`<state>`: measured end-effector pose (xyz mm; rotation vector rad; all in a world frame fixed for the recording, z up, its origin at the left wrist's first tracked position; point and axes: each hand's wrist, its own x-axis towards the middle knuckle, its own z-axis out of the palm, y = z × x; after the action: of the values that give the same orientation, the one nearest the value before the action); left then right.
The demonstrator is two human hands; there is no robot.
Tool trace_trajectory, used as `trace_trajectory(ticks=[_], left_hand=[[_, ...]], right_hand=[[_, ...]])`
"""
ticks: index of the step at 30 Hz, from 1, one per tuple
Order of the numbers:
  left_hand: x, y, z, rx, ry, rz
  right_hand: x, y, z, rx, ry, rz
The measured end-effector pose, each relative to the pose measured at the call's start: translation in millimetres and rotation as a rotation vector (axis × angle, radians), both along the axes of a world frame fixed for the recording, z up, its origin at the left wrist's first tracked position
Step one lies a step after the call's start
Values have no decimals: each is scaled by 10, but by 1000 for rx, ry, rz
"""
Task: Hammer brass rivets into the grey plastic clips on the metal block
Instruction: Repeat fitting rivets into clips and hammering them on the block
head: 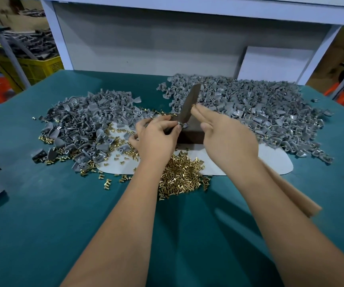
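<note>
two hands [156,139] [227,137], one metal block [191,135], two clip heaps [84,121] [249,104]

The metal block [191,134] is hemmed in on three sides. Left of it a heap of grey clips [84,123] covers the table; behind and right of it a larger clip heap [249,108] runs almost to the white back panel [146,44]. In front of the block, loose brass rivets [181,175] litter the white pad [274,162]. Both hands crowd the block's top: left hand [156,139] at its left edge, right hand [227,139] over its right, with the blurred hammer head [189,104] slanting up from it. Bare green table [42,224] lies open well in front of the block, either side of the forearms
</note>
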<state>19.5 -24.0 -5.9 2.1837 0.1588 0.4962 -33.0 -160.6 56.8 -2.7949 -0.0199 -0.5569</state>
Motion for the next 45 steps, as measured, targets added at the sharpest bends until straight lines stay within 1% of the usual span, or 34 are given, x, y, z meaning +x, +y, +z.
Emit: trace_trajectory(ticks=[2, 5, 7, 11, 15, 17, 19, 20, 21, 22, 24, 25, 27, 29, 34, 38, 42, 45], left_hand=[[-17, 3, 12, 4, 11, 0], [-27, 4, 29, -42, 27, -18], [-32, 4, 46, -79, 41, -38], [-33, -2, 92, -126, 61, -64], [-26, -8, 114, -151, 77, -76], [-23, -8, 117, -154, 80, -80], [-30, -7, 119, -146, 82, -82], [-34, -8, 122, -134, 83, -83], [-37, -8, 120, -120, 81, -84], [-39, -9, 119, -108, 78, -86], [-47, -11, 118, -100, 70, -87], [-49, -7, 118, -98, 64, -87], [-50, 1, 118, -95, 51, -92], [-52, 8, 126, -91, 41, -101], [-53, 5, 129, -110, 44, -100], [-49, 3, 116, -91, 37, -100], [-41, 1, 86, -25, 29, -61], [-26, -5, 72, -3, 25, -49]], right_hand=[[88, -45, 36, 114, 19, -9], [247, -200, 44, 342, -61, -83], [324, -318, 4, 413, -77, -137], [436, -510, -175, 327, 53, -265], [441, -558, -332, 285, 223, -303], [423, -544, -329, 202, 221, -328], [406, -509, -294, -1, 104, -345], [394, -464, -269, -56, 12, -331], [396, -401, -246, -31, -70, -279], [399, -315, -219, 66, -108, -188], [431, -115, -189, 305, -74, 31], [456, -18, -187, 368, -29, 119], [516, 118, -199, 357, 19, 205], [578, 175, -217, 334, 13, 200], [624, 186, -287, 393, -50, 130], [610, 203, -349, 459, -91, 164], [634, 211, -353, 416, -85, 191], [665, 217, -330, 387, -72, 173]])
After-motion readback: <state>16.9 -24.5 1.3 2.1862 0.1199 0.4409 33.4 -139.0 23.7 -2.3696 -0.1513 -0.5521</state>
